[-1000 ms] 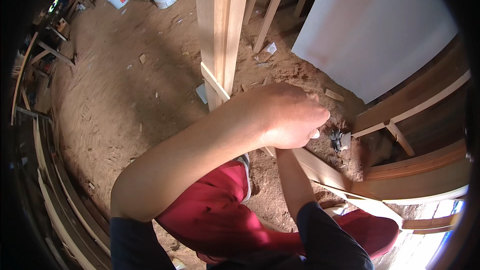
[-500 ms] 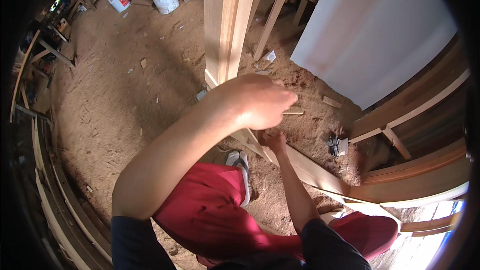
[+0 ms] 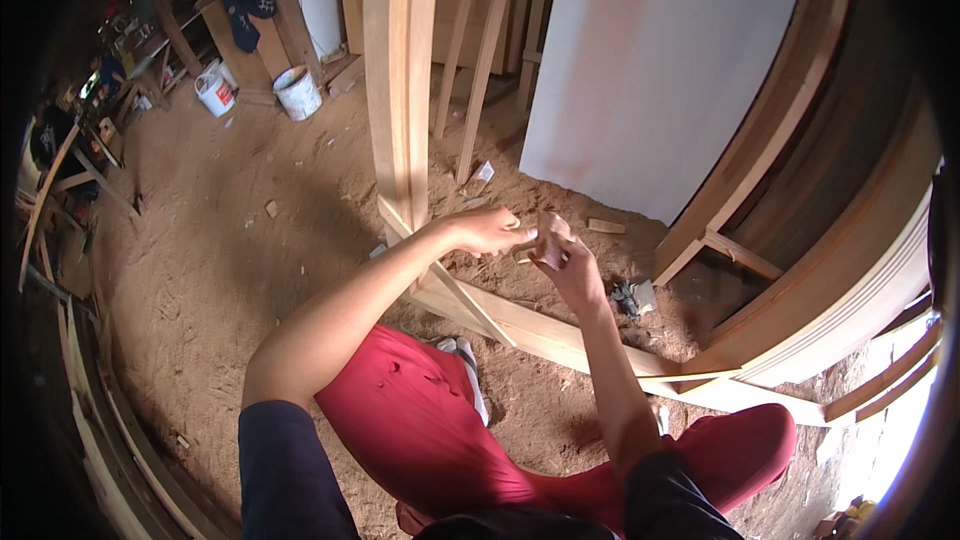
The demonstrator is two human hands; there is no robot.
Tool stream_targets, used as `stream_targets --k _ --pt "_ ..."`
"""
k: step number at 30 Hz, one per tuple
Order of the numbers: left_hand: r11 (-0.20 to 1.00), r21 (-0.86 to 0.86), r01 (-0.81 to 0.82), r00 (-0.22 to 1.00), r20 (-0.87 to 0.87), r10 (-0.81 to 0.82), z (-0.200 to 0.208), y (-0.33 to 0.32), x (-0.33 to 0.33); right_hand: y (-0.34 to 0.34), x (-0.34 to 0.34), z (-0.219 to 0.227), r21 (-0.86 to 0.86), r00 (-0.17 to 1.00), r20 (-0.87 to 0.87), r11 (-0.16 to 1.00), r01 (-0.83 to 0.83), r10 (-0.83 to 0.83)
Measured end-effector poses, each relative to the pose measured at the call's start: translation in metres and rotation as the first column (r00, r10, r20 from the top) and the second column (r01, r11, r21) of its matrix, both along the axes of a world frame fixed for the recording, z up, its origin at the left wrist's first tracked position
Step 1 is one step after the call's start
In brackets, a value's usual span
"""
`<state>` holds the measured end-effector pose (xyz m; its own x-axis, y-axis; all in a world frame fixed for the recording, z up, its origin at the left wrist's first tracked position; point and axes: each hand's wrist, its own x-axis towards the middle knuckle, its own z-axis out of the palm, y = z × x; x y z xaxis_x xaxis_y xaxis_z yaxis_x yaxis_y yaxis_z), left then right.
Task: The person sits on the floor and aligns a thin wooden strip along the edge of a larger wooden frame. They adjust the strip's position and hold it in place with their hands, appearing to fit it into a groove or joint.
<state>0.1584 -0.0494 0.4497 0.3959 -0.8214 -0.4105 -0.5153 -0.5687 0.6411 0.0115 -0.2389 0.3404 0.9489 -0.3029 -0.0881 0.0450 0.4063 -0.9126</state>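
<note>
My right hand (image 3: pixel 572 270) holds up a small brown folded piece (image 3: pixel 551 231), which resembles sandpaper, between thumb and fingers. Close beside it on the left, my left hand (image 3: pixel 487 232) is closed with its fingertips at the piece's edge; whether they grip it or something else is hidden. Both hands are above the lower rail (image 3: pixel 560 332) of a large pale wooden frame. Its upright post (image 3: pixel 396 70) rises just beyond my left hand, and a thin slanting batten (image 3: pixel 470 302) crosses the corner below my left wrist.
A big white panel (image 3: pixel 650 70) leans at the back right, beside a curved wooden frame (image 3: pixel 830 280). Wood scraps and a dark crumpled item (image 3: pixel 630 298) lie on the dirt floor. Two buckets (image 3: pixel 297 92) stand at the far left; long boards (image 3: pixel 100 420) line the left edge.
My hands have lifted off the lower rail and come together above it. The brown piece now shows in my right hand. My left forearm has lowered, and the view has shifted.
</note>
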Motion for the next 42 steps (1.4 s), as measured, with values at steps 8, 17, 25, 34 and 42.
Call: stream_targets --k 8,17,25,34,42 --pt "0.865 -0.424 -0.269 0.963 -0.086 0.257 0.040 0.015 -0.009 0.036 0.024 0.085 -0.075 0.991 0.112 0.995 -0.060 0.069" --pt "0.682 -0.612 -0.401 0.885 -0.067 0.460 0.072 0.071 0.002 0.052 0.092 0.204 -0.612 0.925 -0.047 0.721 -0.325 0.377" --pt "0.815 -0.304 -0.494 0.870 -0.179 0.460 -0.114 0.216 -0.013 0.072 0.114 0.249 -0.827 0.894 -0.024 0.494 -0.270 0.447" --pt "0.594 -0.169 -0.787 0.616 -0.276 0.738 -0.390 0.186 -0.173 0.111 0.186 0.311 -0.696 0.814 0.567 0.603 0.390 0.127" --pt "0.629 -0.460 -0.626 0.648 0.141 0.748 -0.373 0.157 -0.187 0.138 0.200 0.235 -0.742 0.788 0.601 0.461 0.488 0.134"
